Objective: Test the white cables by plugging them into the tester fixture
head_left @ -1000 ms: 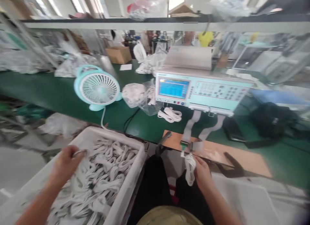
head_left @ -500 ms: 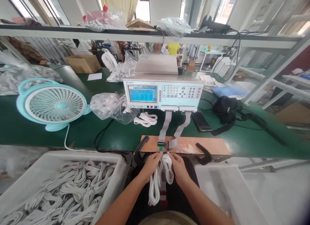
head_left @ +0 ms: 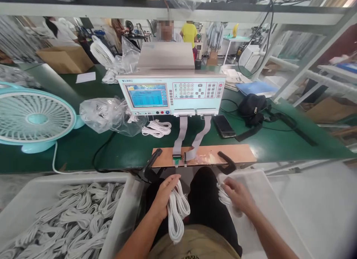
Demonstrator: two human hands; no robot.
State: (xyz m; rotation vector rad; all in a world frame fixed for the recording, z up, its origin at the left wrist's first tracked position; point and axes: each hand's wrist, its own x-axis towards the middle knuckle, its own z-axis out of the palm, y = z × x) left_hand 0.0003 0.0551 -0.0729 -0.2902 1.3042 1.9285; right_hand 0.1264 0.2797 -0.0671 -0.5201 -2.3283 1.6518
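My left hand (head_left: 166,194) is closed on white coiled cable bundles (head_left: 176,218) that hang down above my lap. Off to the right, my right hand (head_left: 238,195) grips another coiled white cable (head_left: 223,195) over the near left edge of a pale bin (head_left: 267,207). In front of me, a small green connector board (head_left: 176,161) and a second connector (head_left: 185,163) sit at the edge of a wooden strip (head_left: 242,153). Grey ribbon cables (head_left: 181,134) run from them up to a bench tester (head_left: 170,93) with a lit blue screen. No cable is plugged into either connector.
A white bin (head_left: 122,199) full of coiled cables stands at left. Black clamps (head_left: 227,162) hold the strip to the green table (head_left: 139,154). A turquoise fan (head_left: 36,117), bagged cables (head_left: 100,115), a loose cable bundle (head_left: 156,128), a phone (head_left: 224,125) and a black pouch (head_left: 252,108) lie around.
Both hands have come away from the connectors. My right hand has moved right with one cable bundle, while my left keeps its bundles lower down. The camera view has tilted down and turned right.
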